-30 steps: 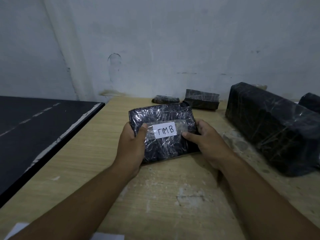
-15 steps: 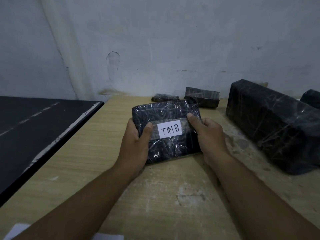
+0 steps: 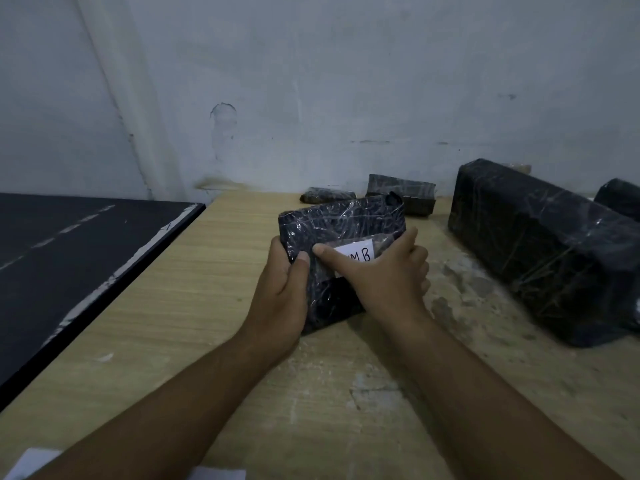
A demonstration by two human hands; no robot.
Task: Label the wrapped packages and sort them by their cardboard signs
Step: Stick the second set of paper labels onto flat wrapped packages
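Half a second ago the right hand (image 3: 384, 282) sat at the right edge of the black film-wrapped package (image 3: 343, 223), and the white paper label (image 3: 362, 253) read in full. Now its thumb has swept leftward, flat across the label, so only "M B" shows. Its fingers curl round the package's right edge. The left hand (image 3: 280, 299) grips the left edge as before, thumb on top, fingers hidden beneath. The package rests on the pale wooden table (image 3: 207, 289), left of the long black wrapped block (image 3: 540, 244) and apart from it. Its crinkled film glints, and the label sits under a clear strip.
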